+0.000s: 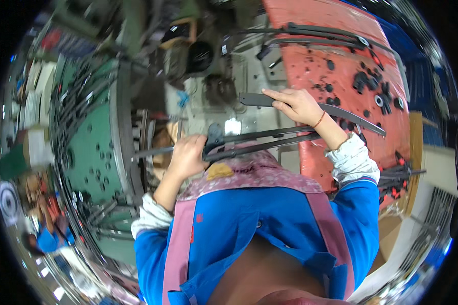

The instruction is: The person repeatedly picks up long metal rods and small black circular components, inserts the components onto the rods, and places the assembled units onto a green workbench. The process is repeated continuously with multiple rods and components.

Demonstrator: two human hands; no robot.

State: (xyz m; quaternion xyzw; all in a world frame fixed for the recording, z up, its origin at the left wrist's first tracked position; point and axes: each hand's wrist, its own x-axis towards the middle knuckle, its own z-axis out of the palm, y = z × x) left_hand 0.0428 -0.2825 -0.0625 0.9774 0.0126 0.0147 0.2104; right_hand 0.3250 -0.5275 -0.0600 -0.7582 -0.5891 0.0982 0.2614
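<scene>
My left hand (187,155) is closed around the end of a long black rod assembly (269,135), close to my lap. Two dark bars of it run side by side to the right, toward the red table, and a thinner rod sticks out left of the hand. A flat, slightly curved dark strip (256,99) is pinched in my right hand (298,107), held above the rods. Its squared end with small holes points left; the tapering end reaches over the red table. The underside of both grips is hidden.
On my right stands a red-covered table (310,68) with long black rod assemblies (331,34) and several small black parts (374,81). At left, a green table (89,137) carries piled black rods (81,89). Another person (51,236) is at the far left.
</scene>
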